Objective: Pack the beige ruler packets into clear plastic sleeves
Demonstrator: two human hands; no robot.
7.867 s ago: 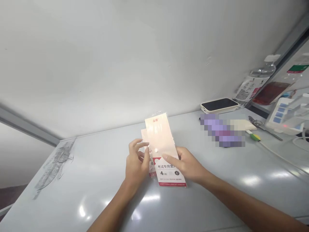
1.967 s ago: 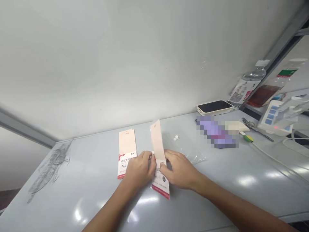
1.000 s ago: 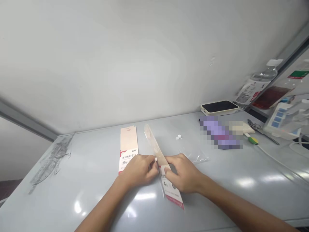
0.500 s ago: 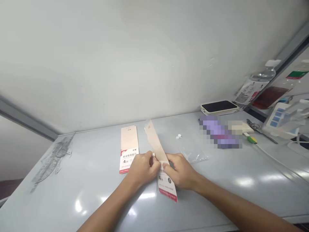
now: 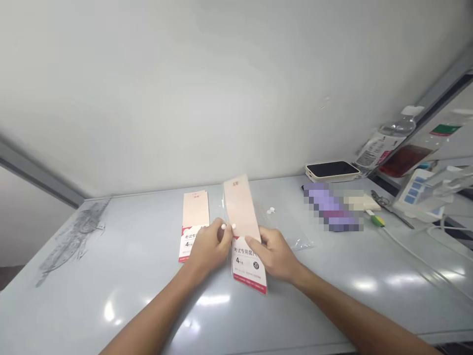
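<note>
A pink and white ruler-set packet stands slightly tilted in front of me, its label and red lower edge facing me. My right hand grips its right side, thumb across the front. At the packet's left edge, my left hand pinches its clear plastic cover. One small white snap button shows at the left fingertips, another white button on the packet's left side. Partly hidden behind my left hand lies a second similar packet on the table.
A clear plastic bag and loose white buttons lie right of the packet. Farther right are a phone, a blurred purple object, scissors, a white cable and bottles. A wall rises behind the table.
The held packet has turned so its printed front faces me more fully. My left hand has shifted slightly left and up, and both white buttons now show.
</note>
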